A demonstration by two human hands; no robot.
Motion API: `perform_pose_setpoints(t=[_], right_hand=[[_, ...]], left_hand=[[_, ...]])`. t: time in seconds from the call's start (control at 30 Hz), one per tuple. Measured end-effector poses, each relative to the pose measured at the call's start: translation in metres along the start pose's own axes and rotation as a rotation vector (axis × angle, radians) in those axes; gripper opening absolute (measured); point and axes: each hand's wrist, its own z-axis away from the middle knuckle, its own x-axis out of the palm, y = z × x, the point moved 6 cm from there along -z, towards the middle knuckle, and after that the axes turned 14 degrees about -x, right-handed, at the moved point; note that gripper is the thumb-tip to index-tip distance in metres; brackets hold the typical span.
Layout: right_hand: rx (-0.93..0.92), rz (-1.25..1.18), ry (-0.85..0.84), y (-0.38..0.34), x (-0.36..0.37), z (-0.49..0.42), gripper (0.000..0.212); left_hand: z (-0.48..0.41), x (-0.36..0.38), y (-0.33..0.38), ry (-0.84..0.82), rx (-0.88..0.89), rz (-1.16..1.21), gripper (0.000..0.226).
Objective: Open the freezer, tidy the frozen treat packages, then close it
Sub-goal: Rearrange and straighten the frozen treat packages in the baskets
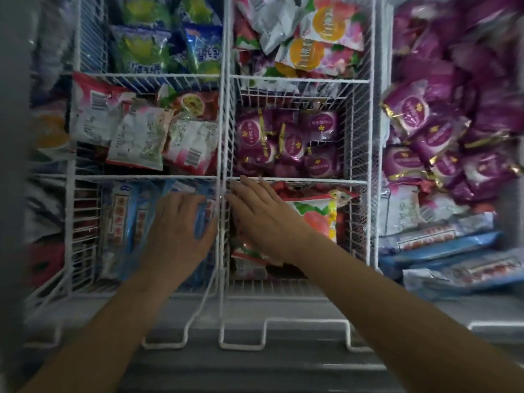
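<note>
The chest freezer is open and I look down into white wire baskets [222, 131] full of treat packages. My left hand [181, 231] rests palm down on the blue packages [124, 228] in the near-left compartment, its fingers curled over one at the divider. My right hand [263, 217] lies flat, fingers apart, over the near-middle compartment, above a pink-and-yellow package [320, 217]. Purple round-label packages [286, 143] fill the compartment behind it. Pink and white packages [141, 131] lie in the middle-left one.
A loose heap of purple packages [453, 114] fills the right side, with long blue packages [442, 245] in front of it. Green-and-blue packs [153, 43] and orange-label packs [317, 38] sit in the far baskets. The freezer's near rim [269, 364] runs under my forearms.
</note>
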Motion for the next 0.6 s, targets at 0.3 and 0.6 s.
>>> perform_pose_setpoints(t=[0.3,0.6], right_hand=[[0.284,-0.043,0.094,0.069,-0.041,0.157,0.054],[0.672,-0.293,-0.186,0.135,-0.029,0.329,0.043]], left_hand=[[0.006,0.044,0.167,-0.094,0.300,0.137,0.028],[0.056,0.145,0.327,-0.420,0.597,0.057,0.027]])
